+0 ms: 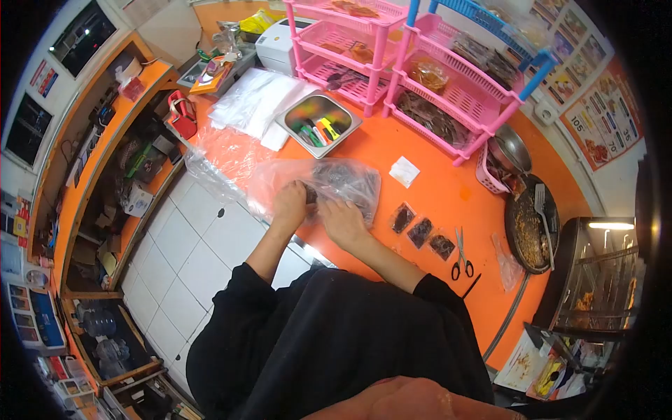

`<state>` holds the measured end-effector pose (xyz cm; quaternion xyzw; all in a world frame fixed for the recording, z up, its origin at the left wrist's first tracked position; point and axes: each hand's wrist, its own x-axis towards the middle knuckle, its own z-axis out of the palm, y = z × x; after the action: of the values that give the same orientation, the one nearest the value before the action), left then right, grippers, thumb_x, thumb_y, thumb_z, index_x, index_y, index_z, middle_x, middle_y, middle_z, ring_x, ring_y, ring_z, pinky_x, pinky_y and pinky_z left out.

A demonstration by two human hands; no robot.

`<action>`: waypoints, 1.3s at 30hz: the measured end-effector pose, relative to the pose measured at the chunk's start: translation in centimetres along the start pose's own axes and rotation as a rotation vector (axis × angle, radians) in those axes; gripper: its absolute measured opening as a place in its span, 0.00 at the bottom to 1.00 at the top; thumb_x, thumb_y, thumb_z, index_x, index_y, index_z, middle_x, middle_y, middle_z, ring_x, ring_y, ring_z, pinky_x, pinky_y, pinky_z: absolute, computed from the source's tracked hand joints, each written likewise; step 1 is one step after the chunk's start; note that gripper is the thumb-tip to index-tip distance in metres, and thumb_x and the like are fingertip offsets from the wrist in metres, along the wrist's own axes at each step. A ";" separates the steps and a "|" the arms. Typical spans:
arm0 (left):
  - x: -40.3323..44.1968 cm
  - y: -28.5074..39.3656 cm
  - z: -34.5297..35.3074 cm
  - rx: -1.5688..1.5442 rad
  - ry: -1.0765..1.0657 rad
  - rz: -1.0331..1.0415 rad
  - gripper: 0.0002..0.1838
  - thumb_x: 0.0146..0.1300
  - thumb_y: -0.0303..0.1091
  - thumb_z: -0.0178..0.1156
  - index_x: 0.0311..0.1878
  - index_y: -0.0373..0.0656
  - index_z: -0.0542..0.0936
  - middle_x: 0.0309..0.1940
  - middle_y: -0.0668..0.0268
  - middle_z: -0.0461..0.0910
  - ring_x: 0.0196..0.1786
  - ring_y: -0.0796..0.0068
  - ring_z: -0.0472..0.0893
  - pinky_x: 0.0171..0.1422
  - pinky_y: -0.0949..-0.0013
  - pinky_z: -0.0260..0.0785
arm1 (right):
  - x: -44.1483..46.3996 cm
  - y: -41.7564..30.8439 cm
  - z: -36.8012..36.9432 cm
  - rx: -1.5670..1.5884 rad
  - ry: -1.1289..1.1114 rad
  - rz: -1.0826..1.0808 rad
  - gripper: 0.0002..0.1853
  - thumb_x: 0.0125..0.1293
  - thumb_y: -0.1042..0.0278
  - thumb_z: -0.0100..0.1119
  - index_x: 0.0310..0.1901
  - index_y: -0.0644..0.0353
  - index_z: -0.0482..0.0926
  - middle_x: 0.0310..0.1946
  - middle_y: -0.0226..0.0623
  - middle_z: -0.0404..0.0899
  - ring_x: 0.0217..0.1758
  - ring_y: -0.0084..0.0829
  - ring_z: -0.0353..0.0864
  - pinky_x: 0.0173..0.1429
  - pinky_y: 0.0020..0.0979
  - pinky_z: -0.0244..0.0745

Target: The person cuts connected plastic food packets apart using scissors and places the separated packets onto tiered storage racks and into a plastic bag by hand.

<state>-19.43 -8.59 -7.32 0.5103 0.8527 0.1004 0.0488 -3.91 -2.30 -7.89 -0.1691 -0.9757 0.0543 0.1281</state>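
Note:
A clear plastic bag (358, 183) with dark contents lies on the orange counter (448, 203). My left hand (291, 204) is closed at the bag's left part, beside a dark lump; what its fingers grip is too small to tell. My right hand (343, 220) rests on the bag's lower edge, with its fingers spread. To the right of the bag lie three small clear packets of dark stuff, one of them (420, 232) in the middle, and a white paper piece (404, 171). Black-handled scissors (460, 259) lie beyond the packets.
A metal tray (318, 124) with colourful items stands behind the bag, beside white plastic sheets (252, 101). Pink racks (448, 87) stand at the back. On the right are a black pan (532, 231) with a spatula and a glass display case (595, 280).

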 end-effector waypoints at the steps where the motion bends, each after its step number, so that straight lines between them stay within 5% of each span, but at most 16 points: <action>1: 0.0 0.0 0.0 0.018 0.033 0.029 0.29 0.40 0.42 0.73 0.43 0.38 0.73 0.40 0.57 0.77 0.43 0.58 0.79 0.44 0.60 0.73 | 0.5 0.2 0.5 -0.003 0.009 0.067 0.18 0.57 0.70 0.50 0.51 0.63 0.74 0.39 0.39 0.76 0.44 0.38 0.76 0.50 0.41 0.69; 9: -0.3 -0.3 -0.7 -0.078 0.142 0.286 0.23 0.38 0.36 0.72 0.40 0.42 0.75 0.34 0.61 0.76 0.43 0.60 0.77 0.43 0.61 0.72 | 0.4 2.0 0.4 0.202 0.084 0.215 0.17 0.60 0.66 0.53 0.52 0.56 0.74 0.37 0.41 0.73 0.42 0.43 0.76 0.45 0.43 0.70; 15: -1.7 1.3 -3.0 -0.675 0.059 0.155 0.09 0.47 0.35 0.66 0.29 0.42 0.78 0.30 0.59 0.79 0.33 0.57 0.79 0.42 0.58 0.69 | -0.6 1.8 -0.2 0.289 0.134 0.281 0.19 0.61 0.64 0.55 0.55 0.53 0.74 0.39 0.41 0.71 0.42 0.43 0.74 0.47 0.43 0.68; 18: 0.5 -0.5 -2.1 -0.174 0.074 0.160 0.06 0.53 0.34 0.61 0.28 0.43 0.78 0.33 0.59 0.80 0.30 0.60 0.81 0.40 0.61 0.69 | -0.5 2.0 0.8 0.232 0.110 0.244 0.18 0.60 0.67 0.54 0.53 0.54 0.75 0.39 0.40 0.71 0.43 0.42 0.74 0.47 0.43 0.68; 21: 2.3 -1.5 0.5 0.337 -0.177 0.220 0.06 0.54 0.34 0.58 0.32 0.42 0.77 0.31 0.63 0.80 0.36 0.66 0.82 0.41 0.62 0.68 | 0.1 1.3 0.8 0.211 0.060 0.223 0.17 0.57 0.69 0.52 0.50 0.57 0.76 0.39 0.41 0.72 0.44 0.42 0.74 0.46 0.43 0.68; 24: 2.3 -1.6 1.4 0.310 0.200 0.278 0.10 0.53 0.32 0.57 0.38 0.40 0.76 0.35 0.60 0.80 0.39 0.67 0.82 0.44 0.60 0.67 | 0.7 0.6 0.5 0.192 0.093 0.214 0.17 0.58 0.69 0.51 0.50 0.57 0.77 0.39 0.41 0.73 0.44 0.42 0.75 0.46 0.43 0.68; 27: 2.9 -2.6 1.7 0.316 -0.112 0.162 0.20 0.54 0.37 0.60 0.50 0.40 0.72 0.45 0.59 0.79 0.46 0.65 0.80 0.52 0.58 0.65 | 0.7 0.5 1.2 0.206 0.088 0.207 0.17 0.57 0.69 0.52 0.49 0.57 0.77 0.40 0.42 0.73 0.44 0.41 0.76 0.46 0.43 0.68; 30: 3.5 -4.0 3.2 0.304 -0.044 0.181 0.13 0.53 0.32 0.57 0.43 0.41 0.77 0.42 0.58 0.80 0.45 0.65 0.81 0.52 0.54 0.67 | 1.0 0.4 1.4 0.230 0.077 0.203 0.17 0.57 0.69 0.51 0.49 0.57 0.77 0.41 0.43 0.73 0.45 0.41 0.77 0.46 0.44 0.69; 33: 5.1 -3.3 -0.2 0.196 -0.464 0.113 0.14 0.51 0.32 0.59 0.43 0.42 0.77 0.41 0.58 0.80 0.44 0.61 0.81 0.54 0.50 0.67 | 0.9 0.5 1.1 0.257 0.056 0.215 0.17 0.57 0.69 0.51 0.49 0.57 0.77 0.41 0.43 0.73 0.45 0.42 0.77 0.46 0.44 0.69; 36: 5.4 -4.7 0.8 0.076 -0.197 0.235 0.16 0.48 0.32 0.61 0.43 0.43 0.78 0.38 0.58 0.81 0.42 0.56 0.81 0.50 0.51 0.70 | 0.9 0.8 1.2 0.271 0.042 0.235 0.17 0.57 0.69 0.51 0.49 0.56 0.77 0.41 0.43 0.73 0.45 0.42 0.77 0.46 0.45 0.69; 39: 3.9 -3.9 -1.1 0.019 -0.165 0.266 0.16 0.47 0.32 0.61 0.42 0.41 0.78 0.34 0.58 0.81 0.39 0.54 0.81 0.45 0.55 0.73 | 0.6 0.8 1.1 0.279 0.050 0.251 0.18 0.56 0.69 0.53 0.50 0.54 0.76 0.41 0.42 0.73 0.45 0.42 0.77 0.46 0.46 0.69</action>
<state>-24.84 -7.04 -7.04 0.6256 0.7717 0.0557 0.1004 -4.50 -1.41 -8.96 -0.2716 -0.9264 0.2005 0.1670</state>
